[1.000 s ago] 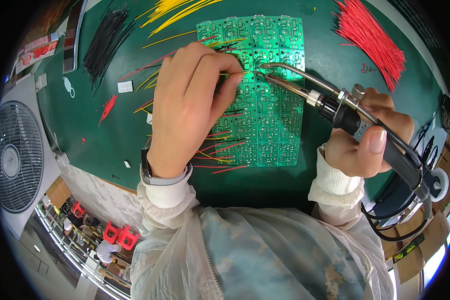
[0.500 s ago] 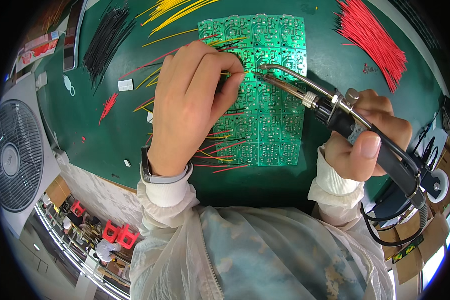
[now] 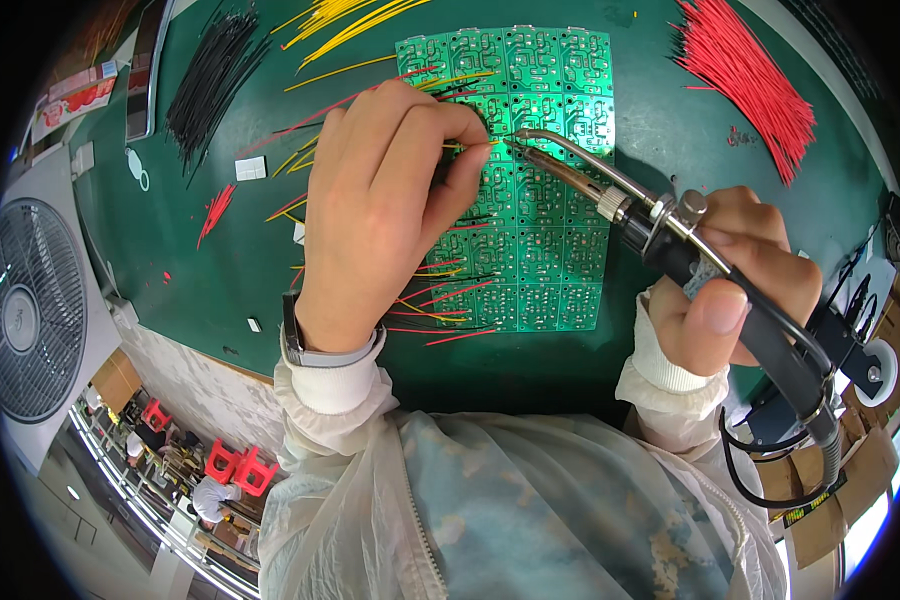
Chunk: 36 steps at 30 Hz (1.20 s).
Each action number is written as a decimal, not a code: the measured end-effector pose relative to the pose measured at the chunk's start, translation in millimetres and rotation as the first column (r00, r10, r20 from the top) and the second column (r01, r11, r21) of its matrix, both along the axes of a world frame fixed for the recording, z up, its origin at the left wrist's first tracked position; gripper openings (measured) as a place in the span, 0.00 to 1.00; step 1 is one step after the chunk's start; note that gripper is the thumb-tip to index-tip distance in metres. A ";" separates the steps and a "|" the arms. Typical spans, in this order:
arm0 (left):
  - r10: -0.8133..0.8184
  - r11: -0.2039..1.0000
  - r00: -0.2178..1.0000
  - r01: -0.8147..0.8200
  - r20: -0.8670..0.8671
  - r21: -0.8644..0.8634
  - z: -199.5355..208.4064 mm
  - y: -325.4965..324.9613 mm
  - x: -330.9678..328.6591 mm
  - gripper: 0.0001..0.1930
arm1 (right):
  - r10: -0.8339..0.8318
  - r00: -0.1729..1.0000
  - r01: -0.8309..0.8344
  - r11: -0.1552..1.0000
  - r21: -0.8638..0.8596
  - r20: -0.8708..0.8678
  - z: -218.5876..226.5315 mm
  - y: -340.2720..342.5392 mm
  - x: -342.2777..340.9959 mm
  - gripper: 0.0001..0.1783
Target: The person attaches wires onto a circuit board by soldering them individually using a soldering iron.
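A green circuit board panel [image 3: 560, 180] made of many small boards lies on the mat in front of me. My left hand [image 3: 385, 190] reaches over its left side, thumb and forefinger pinched on a thin yellow wire [image 3: 494, 142] whose end touches the panel. My right hand [image 3: 735, 285] is wrapped round a soldering iron [image 3: 660, 225] with a metal feed tube along its top. The iron's tip rests at or just above the board, beside the wire end. Red, black and yellow wires [image 3: 460, 290] stick out from the panel's left edge, partly hidden under my left hand.
On the green mat [image 3: 220, 320] lie bundles of black wires [image 3: 215, 85], yellow wires [image 3: 355, 30] and red wires [image 3: 745, 85]. A few short red wires [image 3: 216, 214] lie at left. A fan [image 3: 30, 310] stands at the left edge; an iron stand with a solder reel [image 3: 875, 370] is at right.
My right hand has shifted the soldering iron slightly left, its tip now closer to the pinched wire end. My left hand has stayed in place.
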<state>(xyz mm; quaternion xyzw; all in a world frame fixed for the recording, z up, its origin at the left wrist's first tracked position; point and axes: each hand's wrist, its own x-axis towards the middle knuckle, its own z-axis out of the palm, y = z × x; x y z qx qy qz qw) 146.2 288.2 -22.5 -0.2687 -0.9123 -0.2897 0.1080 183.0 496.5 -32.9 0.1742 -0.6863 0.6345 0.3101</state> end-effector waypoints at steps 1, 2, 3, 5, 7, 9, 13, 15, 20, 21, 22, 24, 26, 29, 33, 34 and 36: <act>-0.003 1.000 1.000 0.003 -0.011 -0.011 0.3 -0.1 -0.2 0.12 | 0.022 0.999 -0.021 1.000 0.012 -0.040 -0.8 0.4 -2.0 0.18; -0.007 1.000 1.000 0.007 -0.020 -0.018 0.7 -0.3 -0.4 0.11 | 0.028 0.998 -0.027 0.999 0.025 -0.049 -0.5 0.8 -2.3 0.18; -0.008 1.000 1.000 0.008 -0.023 -0.019 0.9 -0.2 -0.4 0.11 | 0.035 0.998 -0.032 0.999 0.038 -0.058 -0.1 1.2 -2.6 0.17; 0.002 1.000 1.000 -0.003 -0.016 -0.017 1.4 0.3 0.2 0.11 | 0.041 0.997 -0.036 0.997 0.071 -0.062 1.1 2.3 -2.4 0.17; 0.018 1.000 1.000 -0.018 0.000 -0.001 1.3 1.2 1.0 0.11 | 0.042 0.997 -0.037 0.996 0.082 -0.061 1.5 2.7 -2.1 0.17; 0.035 0.999 0.999 -0.035 0.015 0.023 0.9 2.0 1.8 0.12 | 0.045 0.997 -0.040 0.997 0.065 -0.067 0.5 2.2 -2.5 0.17; 0.037 0.999 0.999 -0.037 0.012 0.021 0.1 2.1 1.9 0.12 | 0.033 0.997 -0.032 0.999 0.018 -0.077 -1.9 0.0 -2.9 0.17; 0.044 0.999 0.999 -0.044 0.010 0.022 0.1 2.2 2.4 0.12 | 0.025 0.997 -0.025 1.000 0.006 -0.075 -2.3 -1.0 -2.6 0.17; 0.046 0.999 0.999 -0.046 0.004 0.023 0.1 2.8 2.7 0.11 | 0.024 0.995 -0.020 0.999 0.044 -0.095 -1.6 -0.7 -3.2 0.17; 0.046 0.999 0.999 -0.046 0.001 0.021 0.1 2.9 2.8 0.11 | 0.024 0.994 -0.018 0.998 0.056 -0.108 -1.6 -0.7 -3.6 0.17; 0.046 0.999 0.999 -0.046 0.002 0.021 0.2 3.0 2.9 0.11 | 0.023 0.993 -0.015 0.998 0.068 -0.120 -1.6 -0.7 -3.8 0.17; 0.047 0.999 0.999 -0.047 -0.003 0.018 0.4 2.8 2.7 0.11 | 0.025 0.989 -0.013 0.997 0.079 -0.148 -2.6 -1.0 -5.8 0.17; 0.049 0.999 0.999 -0.049 -0.001 0.020 0.3 3.0 2.9 0.11 | 0.018 0.986 -0.006 0.998 0.070 -0.165 -3.5 -2.1 -7.1 0.17; 0.056 0.998 0.998 -0.056 -0.003 0.017 0.5 3.4 3.3 0.11 | 0.021 0.984 -0.009 0.998 0.064 -0.177 -3.2 -2.8 -7.6 0.17; 0.059 0.998 0.998 -0.059 0.000 0.022 0.4 3.6 3.6 0.11 | 0.019 0.982 -0.009 0.999 0.053 -0.189 -3.3 -3.8 -8.3 0.17; 0.057 0.998 0.998 -0.057 -0.001 0.023 0.2 3.7 3.6 0.11 | 0.017 0.981 -0.008 0.999 0.050 -0.192 -3.6 -4.1 -8.3 0.17; 0.059 0.998 0.998 -0.059 -0.005 0.024 -0.2 3.7 3.7 0.11 | 0.022 0.980 -0.015 0.999 0.035 -0.198 -4.1 -4.3 -8.4 0.17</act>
